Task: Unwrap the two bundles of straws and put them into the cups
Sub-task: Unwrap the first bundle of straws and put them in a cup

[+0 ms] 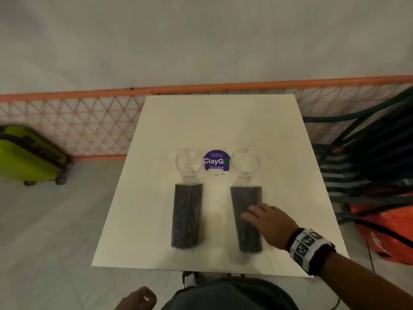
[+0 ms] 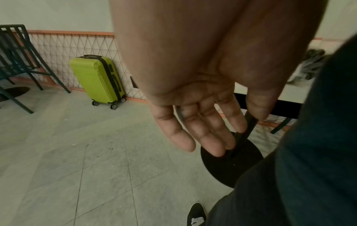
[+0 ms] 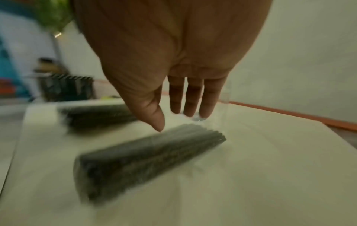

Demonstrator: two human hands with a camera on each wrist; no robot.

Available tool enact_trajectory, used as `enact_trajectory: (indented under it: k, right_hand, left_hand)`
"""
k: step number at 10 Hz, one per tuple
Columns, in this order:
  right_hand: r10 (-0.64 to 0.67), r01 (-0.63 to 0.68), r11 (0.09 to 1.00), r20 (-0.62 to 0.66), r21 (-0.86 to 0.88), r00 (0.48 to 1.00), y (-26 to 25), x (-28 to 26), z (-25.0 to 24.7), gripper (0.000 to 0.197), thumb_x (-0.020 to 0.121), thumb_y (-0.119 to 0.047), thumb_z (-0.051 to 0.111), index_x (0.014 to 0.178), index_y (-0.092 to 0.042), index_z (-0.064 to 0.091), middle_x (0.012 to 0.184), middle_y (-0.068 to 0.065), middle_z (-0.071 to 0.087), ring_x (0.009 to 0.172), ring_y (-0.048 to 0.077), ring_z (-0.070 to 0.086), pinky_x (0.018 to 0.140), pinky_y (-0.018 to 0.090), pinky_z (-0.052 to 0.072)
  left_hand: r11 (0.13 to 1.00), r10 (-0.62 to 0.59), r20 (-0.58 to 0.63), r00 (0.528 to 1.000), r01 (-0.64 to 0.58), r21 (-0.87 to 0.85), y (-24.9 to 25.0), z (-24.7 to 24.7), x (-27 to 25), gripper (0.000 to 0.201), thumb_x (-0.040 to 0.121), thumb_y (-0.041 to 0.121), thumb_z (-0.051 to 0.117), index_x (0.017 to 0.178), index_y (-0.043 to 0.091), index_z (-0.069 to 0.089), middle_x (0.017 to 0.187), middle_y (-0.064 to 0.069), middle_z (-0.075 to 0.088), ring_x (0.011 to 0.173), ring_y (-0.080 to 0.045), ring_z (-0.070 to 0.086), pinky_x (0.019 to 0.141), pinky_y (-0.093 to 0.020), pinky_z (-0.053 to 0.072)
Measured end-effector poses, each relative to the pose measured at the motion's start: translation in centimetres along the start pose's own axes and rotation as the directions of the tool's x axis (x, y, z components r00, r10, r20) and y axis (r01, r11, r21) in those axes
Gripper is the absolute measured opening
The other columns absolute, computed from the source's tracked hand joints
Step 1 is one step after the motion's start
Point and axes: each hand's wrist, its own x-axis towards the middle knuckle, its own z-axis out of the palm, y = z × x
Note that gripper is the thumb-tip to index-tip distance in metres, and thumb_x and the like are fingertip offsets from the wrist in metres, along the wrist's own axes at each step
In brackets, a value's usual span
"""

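Two wrapped bundles of dark straws lie side by side on the white table (image 1: 156, 121): the left bundle (image 1: 187, 217) and the right bundle (image 1: 244, 231). Behind each stands a clear glass cup, the left cup (image 1: 189, 162) and the right cup (image 1: 245, 162). My right hand (image 1: 264, 217) hovers over the right bundle (image 3: 146, 162) with fingers (image 3: 193, 99) straight and spread, holding nothing. Whether it touches the wrap I cannot tell. My left hand (image 1: 139, 297) hangs below the table's near edge, its fingers (image 2: 195, 130) relaxed and empty.
A purple round sticker (image 1: 216, 161) sits between the cups. A lime suitcase (image 1: 29, 155) stands on the floor at left by an orange mesh fence (image 1: 89, 121). Stacked dark chairs (image 1: 375, 157) and orange bags (image 1: 386, 233) crowd the right. The table's black pedestal base (image 2: 228, 163) is by my legs.
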Motion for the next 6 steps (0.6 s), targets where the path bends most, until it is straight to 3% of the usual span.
enact_trajectory:
  k: [1, 2, 3, 4, 5, 6]
  right_hand:
    - [-0.182, 0.177, 0.967, -0.01, -0.185, 0.983, 0.8, 2.3, 2.1, 0.072, 0.074, -0.028, 0.075, 0.139, -0.027, 0.045, 0.144, 0.017, 0.049, 0.126, 0.044, 0.05, 0.097, 0.061, 0.046]
    - [-0.343, 0.358, 0.886, 0.105, -0.294, 0.934, 0.2, 3.2, 3.0, 0.08, 0.075, -0.035, 0.074, 0.144, -0.029, 0.035, 0.153, 0.016, 0.037, 0.135, 0.045, 0.039, 0.106, 0.066, 0.033]
    - [-0.418, 0.442, 0.836, 0.145, -0.326, 0.897, -0.2, 4.0, 3.0, 0.07, 0.079, -0.035, 0.07, 0.141, -0.027, 0.038, 0.153, 0.014, 0.038, 0.136, 0.043, 0.038, 0.108, 0.066, 0.031]
    - [-0.465, 0.478, 0.818, 0.122, -0.321, 0.877, -0.5, 5.0, 3.1, 0.048, 0.084, -0.029, 0.063, 0.128, -0.024, 0.045, 0.14, 0.012, 0.051, 0.131, 0.04, 0.044, 0.108, 0.063, 0.03]
    - [-0.494, 0.488, 0.838, 0.041, -0.242, 0.869, -0.7, 5.5, 2.8, 0.043, 0.08, -0.027, 0.065, 0.121, -0.028, 0.05, 0.129, 0.004, 0.058, 0.124, 0.034, 0.05, 0.105, 0.057, 0.035]
    - [-0.425, 0.432, 0.902, -0.169, 0.005, 0.889, -0.6, 5.7, 1.9, 0.045, 0.077, -0.033, 0.063, 0.121, -0.034, 0.053, 0.127, -0.005, 0.06, 0.122, 0.025, 0.051, 0.104, 0.049, 0.038]
  left_hand:
    - [0.989, -0.143, 0.153, 0.978, 0.136, 0.061, 8.3, -2.6, 1.2, 0.007, 0.09, 0.042, 0.064, 0.085, 0.038, 0.066, 0.09, 0.007, 0.075, 0.075, -0.006, 0.071, 0.077, -0.025, 0.056]
    - [0.993, -0.121, 0.139, 0.983, 0.122, 0.003, 12.2, -3.7, 2.0, 0.006, 0.091, 0.04, 0.064, 0.085, 0.04, 0.065, 0.087, 0.009, 0.074, 0.072, -0.002, 0.069, 0.077, -0.027, 0.056]
    - [0.992, -0.128, 0.111, 0.986, 0.126, 0.026, 14.2, -3.8, 1.1, 0.004, 0.092, 0.042, 0.063, 0.088, 0.041, 0.064, 0.086, 0.011, 0.074, 0.076, -0.001, 0.068, 0.077, -0.028, 0.055]
    - [0.996, -0.077, 0.073, 0.994, 0.074, 0.041, 16.3, -4.3, 0.8, 0.009, 0.093, 0.046, 0.059, 0.096, 0.04, 0.064, 0.09, 0.015, 0.071, 0.081, -0.001, 0.066, 0.079, -0.029, 0.054]
    - [0.997, 0.021, 0.042, 0.999, -0.024, 0.076, 19.5, -5.1, 0.7, 0.007, 0.094, 0.048, 0.055, 0.1, 0.045, 0.057, 0.094, 0.021, 0.067, 0.083, 0.0, 0.065, 0.08, -0.027, 0.054]
    - [0.984, 0.161, -0.014, 0.987, -0.16, 0.074, 23.5, -6.4, 0.8, 0.014, 0.093, 0.049, 0.056, 0.106, 0.051, 0.052, 0.1, 0.022, 0.065, 0.083, 0.003, 0.065, 0.079, -0.024, 0.054]
